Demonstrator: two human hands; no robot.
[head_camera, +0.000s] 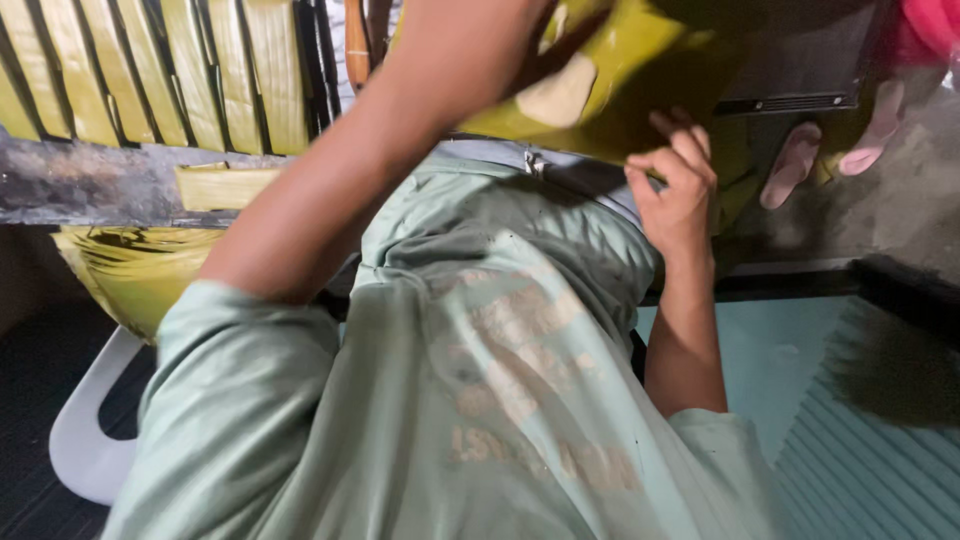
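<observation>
The right hand (675, 185) has its grip pinched together on the lower edge of a large green leaf (640, 60) held up near the top of the view, a pale lump of dough (562, 95) lying on it. The left hand's grip is hidden behind the leaf, so I cannot tell its state. Folded leaf strips (160, 70) lie in a row along the surface's far left edge.

Leaf sheet (640, 60): glossy, waxy, yellow-green, smooth. Dough patch (560, 95) on it: matt, pale. Shirt (480, 350): soft matt green cloth with cracked print. Chair (85, 440): smooth white plastic. Stacked leaf wraps (150, 70): ribbed, slight sheen.
</observation>
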